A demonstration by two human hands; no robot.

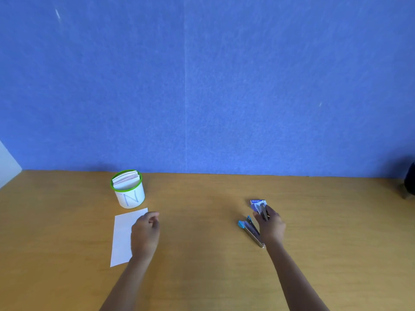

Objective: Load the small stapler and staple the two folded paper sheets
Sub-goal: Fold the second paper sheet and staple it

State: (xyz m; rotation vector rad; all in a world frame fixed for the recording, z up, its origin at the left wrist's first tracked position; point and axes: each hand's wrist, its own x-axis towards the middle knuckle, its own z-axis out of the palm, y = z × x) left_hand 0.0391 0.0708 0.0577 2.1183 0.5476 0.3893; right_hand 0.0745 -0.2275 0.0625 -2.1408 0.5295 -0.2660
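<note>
Left hand loose-fingered on paper; right hand grips staple box — stapler just left of it, cup beyond left hand.

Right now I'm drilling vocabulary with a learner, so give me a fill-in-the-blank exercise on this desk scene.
The white cup has a rim coloured ___.
The left hand rests on the ___.
The right hand grips the staple box beside the blue-tipped ___.
Missing: green; paper; stapler.
</note>
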